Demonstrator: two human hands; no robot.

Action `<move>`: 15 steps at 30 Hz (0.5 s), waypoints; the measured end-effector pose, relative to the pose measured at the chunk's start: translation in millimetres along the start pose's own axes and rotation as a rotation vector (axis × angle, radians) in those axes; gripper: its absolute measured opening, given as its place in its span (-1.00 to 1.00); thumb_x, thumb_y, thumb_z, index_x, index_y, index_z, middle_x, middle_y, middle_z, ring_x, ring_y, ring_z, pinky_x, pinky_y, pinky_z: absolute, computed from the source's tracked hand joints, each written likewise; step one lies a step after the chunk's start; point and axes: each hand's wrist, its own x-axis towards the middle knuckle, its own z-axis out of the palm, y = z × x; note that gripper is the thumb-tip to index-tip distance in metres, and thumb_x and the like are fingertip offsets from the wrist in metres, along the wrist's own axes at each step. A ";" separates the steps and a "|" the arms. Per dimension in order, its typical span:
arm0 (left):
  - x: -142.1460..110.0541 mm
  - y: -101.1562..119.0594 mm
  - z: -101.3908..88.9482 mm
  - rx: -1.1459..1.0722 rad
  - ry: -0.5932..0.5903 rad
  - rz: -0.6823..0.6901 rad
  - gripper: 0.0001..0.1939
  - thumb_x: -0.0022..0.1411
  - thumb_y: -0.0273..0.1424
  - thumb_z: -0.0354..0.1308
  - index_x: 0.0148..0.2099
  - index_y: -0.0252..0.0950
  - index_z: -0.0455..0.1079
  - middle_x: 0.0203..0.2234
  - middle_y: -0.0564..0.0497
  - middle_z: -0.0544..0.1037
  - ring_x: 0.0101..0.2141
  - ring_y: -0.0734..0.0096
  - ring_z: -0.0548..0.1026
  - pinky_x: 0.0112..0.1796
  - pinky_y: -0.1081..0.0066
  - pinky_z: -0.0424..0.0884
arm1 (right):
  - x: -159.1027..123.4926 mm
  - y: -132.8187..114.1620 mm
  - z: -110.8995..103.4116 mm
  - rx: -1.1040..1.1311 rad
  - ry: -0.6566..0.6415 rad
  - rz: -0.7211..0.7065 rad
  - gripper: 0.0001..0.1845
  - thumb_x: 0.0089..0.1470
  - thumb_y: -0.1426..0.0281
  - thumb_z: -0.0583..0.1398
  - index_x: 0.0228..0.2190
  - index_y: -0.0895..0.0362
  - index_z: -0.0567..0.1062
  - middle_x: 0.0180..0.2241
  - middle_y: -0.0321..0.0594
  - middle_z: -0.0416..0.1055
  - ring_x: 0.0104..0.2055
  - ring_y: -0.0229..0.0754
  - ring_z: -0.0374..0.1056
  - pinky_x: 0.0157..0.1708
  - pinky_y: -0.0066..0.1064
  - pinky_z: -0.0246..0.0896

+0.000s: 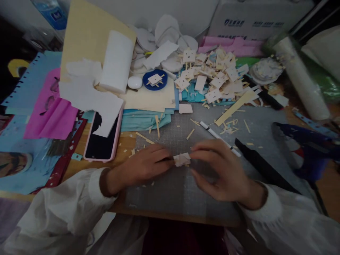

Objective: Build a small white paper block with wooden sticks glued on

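Observation:
Over the grey cutting mat [170, 196], my left hand [145, 164] pinches the left edge of a small pale paper piece [182, 159]. My right hand [220, 168] is at the piece's right side, thumb and fingers apart, the index finger close to its edge; whether it touches is unclear. Thin cream paper strips [190, 134] lie scattered beyond the hands. A white pen [216, 134] lies slantwise behind my right hand. At the back is a heap of small cream paper figures with drawn faces [213, 95].
A pink-edged phone [102, 141] lies at left, partly under torn white paper [103, 102]. A blue round lid [155, 79] holds one paper figure. At right are a black-sheathed tool [261, 164] and a blue glue gun [308, 148]. A white roll [117, 60] stands at the back.

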 end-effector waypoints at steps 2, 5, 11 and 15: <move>0.6 0.1 -0.4 0.004 0.021 0.030 -0.79 0.37 -0.54 -0.07 -0.14 -0.38 0.40 -0.35 -0.08 0.52 -0.33 0.35 0.41 -0.30 0.37 0.39 | -1.8 3.3 9.7 0.000 -0.057 -0.016 -0.69 0.12 0.37 0.19 -0.09 0.22 0.39 -0.10 -0.04 0.36 -0.06 -0.05 0.29 -0.07 -0.13 0.29; 0.0 1.7 0.7 -0.049 0.052 0.025 -0.80 0.32 -0.57 -0.02 -0.08 -0.40 0.39 -0.30 -0.12 0.52 -0.30 0.32 0.43 -0.27 0.34 0.40 | -4.7 7.5 17.7 0.006 -0.090 0.021 -0.71 0.13 0.41 0.19 -0.09 0.22 0.38 -0.13 -0.02 0.36 -0.07 -0.04 0.27 -0.08 -0.12 0.27; 1.9 9.6 -6.0 -0.428 0.315 -0.393 -0.78 0.26 -0.51 0.10 -0.04 -0.26 0.42 -0.24 -0.07 0.50 -0.19 0.35 0.46 -0.18 0.34 0.42 | -3.3 8.2 13.5 0.097 -0.009 0.086 -0.79 0.14 0.42 0.19 -0.15 0.11 0.36 -0.24 -0.17 0.42 -0.20 -0.14 0.32 -0.20 -0.23 0.27; 4.8 12.0 -9.9 -0.648 0.392 -0.548 -0.88 0.25 -0.44 0.15 -0.15 -0.27 0.45 -0.32 -0.05 0.51 -0.27 0.36 0.46 -0.25 0.35 0.41 | -1.8 -4.9 9.0 0.236 0.079 0.151 -0.75 0.11 0.46 0.20 -0.14 0.09 0.35 -0.32 -0.24 0.42 -0.28 -0.21 0.34 -0.27 -0.32 0.26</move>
